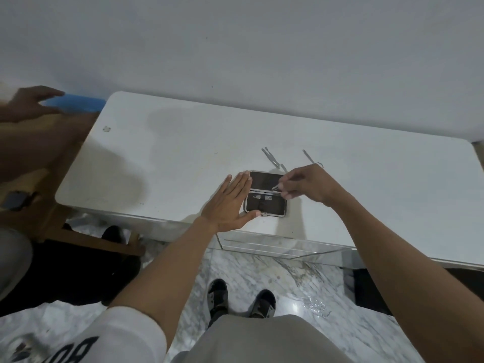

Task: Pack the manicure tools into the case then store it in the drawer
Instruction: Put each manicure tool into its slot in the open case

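White table (183, 142): open case (265, 203), loose tools (272, 159).

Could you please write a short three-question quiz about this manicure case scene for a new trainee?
1. True or false: the manicure case lies open on the white table.
2. Which hand pinches a thin metal tool over the case? A) left hand B) right hand C) neither
3. Fill in: the loose metal tools still on the table lie on the ____ side of the case, toward the wall.

Key:
1. True.
2. B; the right hand holds it, while the left hand lies flat against the case's left edge.
3. Far.
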Demonstrator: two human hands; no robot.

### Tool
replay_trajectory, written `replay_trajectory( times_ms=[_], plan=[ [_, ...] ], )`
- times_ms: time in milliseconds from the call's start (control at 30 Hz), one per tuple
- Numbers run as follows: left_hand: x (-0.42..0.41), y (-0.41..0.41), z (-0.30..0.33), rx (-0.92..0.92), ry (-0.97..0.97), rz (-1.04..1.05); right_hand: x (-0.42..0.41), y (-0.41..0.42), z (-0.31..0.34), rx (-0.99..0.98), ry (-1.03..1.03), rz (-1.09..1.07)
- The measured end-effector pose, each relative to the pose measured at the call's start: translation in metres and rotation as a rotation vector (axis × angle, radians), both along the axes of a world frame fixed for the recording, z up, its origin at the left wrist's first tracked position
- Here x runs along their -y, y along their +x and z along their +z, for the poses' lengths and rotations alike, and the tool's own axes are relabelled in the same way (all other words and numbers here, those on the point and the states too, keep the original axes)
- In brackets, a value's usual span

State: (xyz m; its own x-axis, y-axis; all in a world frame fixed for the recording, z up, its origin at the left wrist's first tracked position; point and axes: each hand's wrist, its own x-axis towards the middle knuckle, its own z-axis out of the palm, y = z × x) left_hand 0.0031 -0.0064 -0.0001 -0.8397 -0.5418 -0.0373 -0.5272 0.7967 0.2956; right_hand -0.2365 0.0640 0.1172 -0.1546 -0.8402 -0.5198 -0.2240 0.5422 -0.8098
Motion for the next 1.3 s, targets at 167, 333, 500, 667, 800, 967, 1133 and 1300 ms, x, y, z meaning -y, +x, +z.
replay_trajectory(
  times_ms=[167,333,500,667,800,967,1133,1300],
  plan=[
    [0.0,0.001,0.0,0.02,-0.001,-0.002,-0.025,0.017,-0.019,-0.183,-0.087,0.032],
    [0.0,0.001,0.0,0.038,-0.001,-0.004,-0.041,0.026,-0.04,-0.374,-0.152,0.036],
    [0.001,0.002,-0.001,0.032,-0.01,-0.019,-0.052,0.031,-0.05,-0.575,-0.266,0.177],
    [0.001,0.002,-0.001,0.042,-0.006,-0.023,-0.05,0.035,-0.061,-0.686,-0.324,0.266],
    [0.001,0.002,-0.002,0.047,-0.012,-0.022,-0.045,0.037,-0.063,-0.711,-0.352,0.285],
    [0.001,0.001,-0.004,0.048,-0.02,-0.017,-0.04,0.04,-0.066,-0.752,-0.418,0.333],
    [0.001,0.002,-0.004,0.042,-0.026,-0.014,-0.039,0.042,-0.073,-0.801,-0.482,0.36],
    [0.001,0.002,-0.004,0.047,-0.031,-0.017,-0.037,0.04,-0.074,-0.8,-0.513,0.365]
  ],
)
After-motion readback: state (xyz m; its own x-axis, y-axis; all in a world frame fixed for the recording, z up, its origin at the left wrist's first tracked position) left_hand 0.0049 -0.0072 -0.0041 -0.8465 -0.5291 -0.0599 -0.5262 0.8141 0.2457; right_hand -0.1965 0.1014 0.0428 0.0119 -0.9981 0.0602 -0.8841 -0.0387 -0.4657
